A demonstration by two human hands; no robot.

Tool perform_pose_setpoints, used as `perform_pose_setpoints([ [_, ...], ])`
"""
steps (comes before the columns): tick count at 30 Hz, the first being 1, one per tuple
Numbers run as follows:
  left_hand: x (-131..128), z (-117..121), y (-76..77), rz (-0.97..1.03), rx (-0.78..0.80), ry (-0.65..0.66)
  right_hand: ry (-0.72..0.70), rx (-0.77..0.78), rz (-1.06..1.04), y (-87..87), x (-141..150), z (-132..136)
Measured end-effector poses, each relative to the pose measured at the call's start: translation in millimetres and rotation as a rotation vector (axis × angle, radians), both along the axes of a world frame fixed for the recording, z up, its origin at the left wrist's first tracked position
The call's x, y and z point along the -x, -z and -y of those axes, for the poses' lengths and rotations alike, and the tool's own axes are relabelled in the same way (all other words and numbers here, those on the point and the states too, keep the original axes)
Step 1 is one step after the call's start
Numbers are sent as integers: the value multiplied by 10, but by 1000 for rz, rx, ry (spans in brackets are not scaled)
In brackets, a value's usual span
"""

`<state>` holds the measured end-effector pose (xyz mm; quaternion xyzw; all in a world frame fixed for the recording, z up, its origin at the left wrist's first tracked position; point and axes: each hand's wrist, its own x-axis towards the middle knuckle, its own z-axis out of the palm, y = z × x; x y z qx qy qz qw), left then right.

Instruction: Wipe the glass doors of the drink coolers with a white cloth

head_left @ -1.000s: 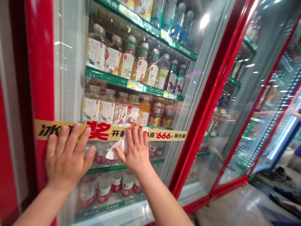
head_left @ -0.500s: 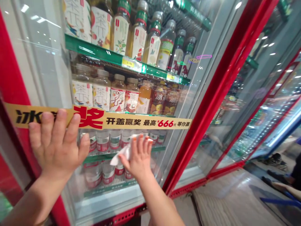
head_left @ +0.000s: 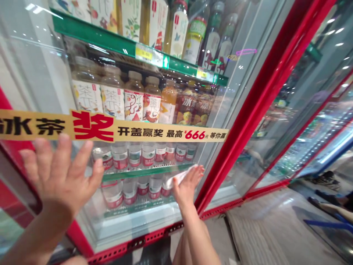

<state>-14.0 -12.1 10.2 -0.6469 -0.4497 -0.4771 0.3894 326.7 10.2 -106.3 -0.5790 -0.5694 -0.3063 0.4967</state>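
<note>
My right hand (head_left: 187, 187) presses a white tissue (head_left: 176, 179) against the lower right of the glass door (head_left: 124, 225), its fingers nearly straight over it. The palm side of that hand hides part of the tissue. On the left, my left hand (head_left: 62, 180) is spread with nothing in it, by the red door frame (head_left: 78, 233) and just under the yellow banner strip (head_left: 143, 131). Whether it touches the door I cannot tell. Behind the glass, tea bottles (head_left: 113, 97) and water bottles (head_left: 120, 156) stand in rows on green-edged shelves (head_left: 102, 38).
A red upright (head_left: 256, 95) borders the door on the right, and further glass-fronted coolers (head_left: 289, 147) continue beyond it. On the grey floor (head_left: 275, 221) at the lower right is a blue bar (head_left: 328, 223), with part of another person's leg beside it.
My right hand has slid right and a little down across the glass with the tissue. The left hand has come down off the banner strip. The view has shifted slightly closer.
</note>
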Motion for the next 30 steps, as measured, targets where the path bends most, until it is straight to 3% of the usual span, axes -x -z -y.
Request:
perform_pose_setpoints([
  [2, -121, 44, 269, -42, 20, 6, 107, -14, -180, -120, -162, -84],
  [4, -264, 66, 519, -64, 56, 6, 120, 2, -207, -180, 2, -143],
  [6, -376, 63, 700, -60, 84, -4, 17, 53, -47, -77, 352, -135],
  [8, -426, 42, 798, -52, 90, -15, -143, 72, 223, 172, 581, -72],
  [10, -421, 12, 839, -61, 80, -22, -170, 68, 311, 446, 477, -5],
  [12, -393, -17, 857, -71, 69, -33, -40, 76, 146, 610, 101, 12],
  [15, -359, -53, 886, -70, 61, -55, 149, 76, -134, 555, -326, -80],
  [16, -354, -62, 896, -64, 64, -64, 169, 70, -168, 494, -299, -118],
  [18, -353, -78, 908, -64, 45, -69, 147, 77, -157, 408, 17, -153],
  [21, -367, -87, 894, -103, -18, -56, -134, 49, 165, 468, 653, -70],
  [23, -383, -81, 868, -120, -26, -62, -300, -17, 386, 556, 747, 19],
  [24, -392, -77, 855, -119, -19, -69, -304, -42, 406, 569, 646, 47],
  [27, -420, -75, 826, -110, -23, -82, -87, -54, 97, 336, -2, -4],
  [30, -459, -96, 800, -89, -39, -62, 32, -71, -197, -283, -387, -233],
])
